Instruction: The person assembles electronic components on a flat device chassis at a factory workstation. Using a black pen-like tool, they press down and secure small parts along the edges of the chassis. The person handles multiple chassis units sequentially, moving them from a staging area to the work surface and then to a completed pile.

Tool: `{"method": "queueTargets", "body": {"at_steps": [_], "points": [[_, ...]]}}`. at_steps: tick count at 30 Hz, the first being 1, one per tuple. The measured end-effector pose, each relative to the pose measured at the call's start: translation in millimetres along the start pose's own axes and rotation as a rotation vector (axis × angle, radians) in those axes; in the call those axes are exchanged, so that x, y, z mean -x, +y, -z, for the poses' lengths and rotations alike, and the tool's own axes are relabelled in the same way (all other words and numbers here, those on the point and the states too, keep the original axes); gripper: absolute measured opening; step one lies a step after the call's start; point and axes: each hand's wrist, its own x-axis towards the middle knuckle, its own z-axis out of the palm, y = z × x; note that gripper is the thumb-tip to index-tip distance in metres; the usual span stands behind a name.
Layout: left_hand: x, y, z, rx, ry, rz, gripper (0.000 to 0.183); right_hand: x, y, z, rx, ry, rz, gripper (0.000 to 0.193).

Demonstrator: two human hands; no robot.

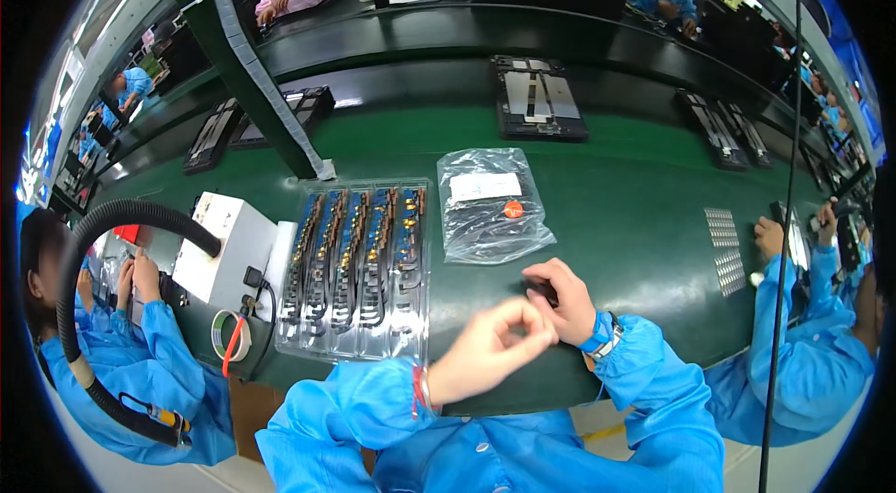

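Over the front part of the green bench, my two hands are close together. My right hand [571, 305] is closed around a small black piece [539, 291], most of it covered by the fingers. Just in front of it, my left hand [490, 353] has thumb and forefinger pressed together in a pinch; anything between the tips is too small to see. A clear plastic tray [423, 283] stands left of my hands, with rows of thin black and gold circuit strips [347, 255] in it. Beyond my hands lies a clear plastic bag [490, 230] with dark contents, a white label and an orange sticker.
A white box [219, 246] with a black flexible hose [140, 210] stands left, near a tape roll [231, 336]. Small silvery pieces [725, 250] lie in rows at right. Flat tablet-like assemblies [539, 97] rest farther back. A post [252, 73] rises behind the tray. Co-workers sit on both sides.
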Motion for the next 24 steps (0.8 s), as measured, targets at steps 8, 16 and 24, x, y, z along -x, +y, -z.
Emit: {"method": "queueTargets", "body": {"at_steps": [8,16,24], "points": [[12.7,-63.9,8.7,0.124,0.128,0.214,0.012,10.8,2.5,1.4,-0.234,0.0,-0.077,0.017],[9.5,-74.3,10.2,0.371,0.226,0.206,0.018,7.3,-0.6,-0.5,-0.105,-0.169,0.172,0.029],[11.7,-72.1,13.4,0.331,0.19,0.189,0.031,5.6,0.8,-1.5,-0.012,-0.132,0.039,0.033]]}}
